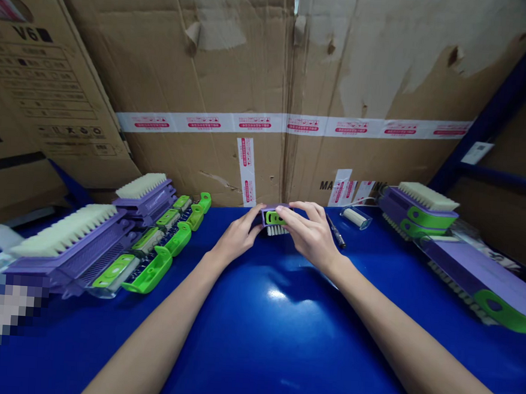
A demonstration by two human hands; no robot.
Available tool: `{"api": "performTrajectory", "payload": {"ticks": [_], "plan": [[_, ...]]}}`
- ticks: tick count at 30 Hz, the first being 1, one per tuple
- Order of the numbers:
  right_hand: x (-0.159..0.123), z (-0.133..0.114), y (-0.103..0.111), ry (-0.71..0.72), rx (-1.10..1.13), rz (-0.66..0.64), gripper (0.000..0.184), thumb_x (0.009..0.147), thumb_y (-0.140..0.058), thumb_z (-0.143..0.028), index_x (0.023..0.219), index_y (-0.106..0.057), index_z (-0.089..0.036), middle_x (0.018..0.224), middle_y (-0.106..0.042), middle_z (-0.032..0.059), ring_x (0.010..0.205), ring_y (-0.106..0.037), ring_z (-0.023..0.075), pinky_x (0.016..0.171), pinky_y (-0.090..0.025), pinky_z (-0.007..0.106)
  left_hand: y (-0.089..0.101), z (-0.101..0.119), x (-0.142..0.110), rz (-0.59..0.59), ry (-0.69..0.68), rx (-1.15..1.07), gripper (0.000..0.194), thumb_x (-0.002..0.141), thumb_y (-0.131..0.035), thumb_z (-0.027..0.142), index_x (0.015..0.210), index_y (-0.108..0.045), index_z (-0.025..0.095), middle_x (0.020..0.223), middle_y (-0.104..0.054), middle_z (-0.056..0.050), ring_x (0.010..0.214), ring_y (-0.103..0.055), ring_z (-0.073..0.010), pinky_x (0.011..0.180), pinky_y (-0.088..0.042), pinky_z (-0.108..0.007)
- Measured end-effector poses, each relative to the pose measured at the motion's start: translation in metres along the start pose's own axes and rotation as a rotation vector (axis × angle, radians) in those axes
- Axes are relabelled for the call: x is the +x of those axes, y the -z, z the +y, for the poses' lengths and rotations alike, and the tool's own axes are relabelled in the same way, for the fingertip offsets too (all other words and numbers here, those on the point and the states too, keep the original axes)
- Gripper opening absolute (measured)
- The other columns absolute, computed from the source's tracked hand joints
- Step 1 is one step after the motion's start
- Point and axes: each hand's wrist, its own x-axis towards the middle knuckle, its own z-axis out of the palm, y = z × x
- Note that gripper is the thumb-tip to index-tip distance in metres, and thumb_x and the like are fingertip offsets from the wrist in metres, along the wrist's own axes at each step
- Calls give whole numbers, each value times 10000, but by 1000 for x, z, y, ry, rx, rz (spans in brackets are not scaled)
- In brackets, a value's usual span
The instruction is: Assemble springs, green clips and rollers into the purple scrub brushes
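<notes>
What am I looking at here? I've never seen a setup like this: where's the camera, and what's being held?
There's no machine: one camera, worn on a person's head, looks forward and down at their bare hands. The left hand and right hand hold a brush, bristles down, at the far side of the blue table. To the left lie purple parts and green caps; to the right, a pen and stacked brushes. Cardboard stands behind.

White glare on blue tabletop, soft shadow below hands; upper right dim, lower left pixelated.
</notes>
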Motion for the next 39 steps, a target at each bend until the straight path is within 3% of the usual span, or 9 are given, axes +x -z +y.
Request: {"api": "performTrajectory", "payload": {"ticks": [10, 17, 26, 33, 39], "plan": [[5, -7, 2, 37, -28, -67, 552, 873, -447, -64, 1383, -437, -277, 1251, -623, 22, 1062, -544, 220, 886, -384, 405, -2, -4, 0, 8, -25, 9, 481, 899, -445, 201, 1369, -345, 198, 1382, -500, -93, 1272, -483, -194, 1064, -403, -367], [6, -7, -1, -62, 38, -15, 499, 901, -500, -161, 1385, -432, -256, 1101, -690, 54, 1086, -547, 229, 890, -394, 404, -2, -3, 0, 5, -17, -5, 493, 893, -454, 193, 1373, -344, 196, 1377, -505, -95, 1270, -484, -192, 1061, -404, -360], [5, -2, -2, -96, 133, -17, 521, 867, -529, -126, 1353, -474, -305, 1154, -647, 73, 1112, -546, 224, 907, -423, 426, -1, -4, -1, -17, -18, 0, 506, 893, -451, 197, 1386, -337, 207, 1411, -471, -87, 1290, -462, -198, 1077, -392, -386], [2, 0, -5, -212, 235, -127, 582, 803, -558, -78, 1336, -495, -303, 1219, -581, 98, 1155, -537, 237, 933, -452, 467, -1, -6, -1, -20, -38, 28, 515, 890, -443, 189, 1394, -340, 217, 1453, -420, -78, 1323, -420, -193, 1103, -363, -393], [3, 0, -3, -160, 275, -174, 628, 791, -566, -70, 1369, -450, -285, 1290, -577, 83, 1218, -494, 235, 975, -438, 483, 0, -6, -1, -11, -32, 8, 509, 892, -440, 184, 1390, -340, 208, 1458, -412, -85, 1324, -418, -187, 1104, -360, -383]]}}
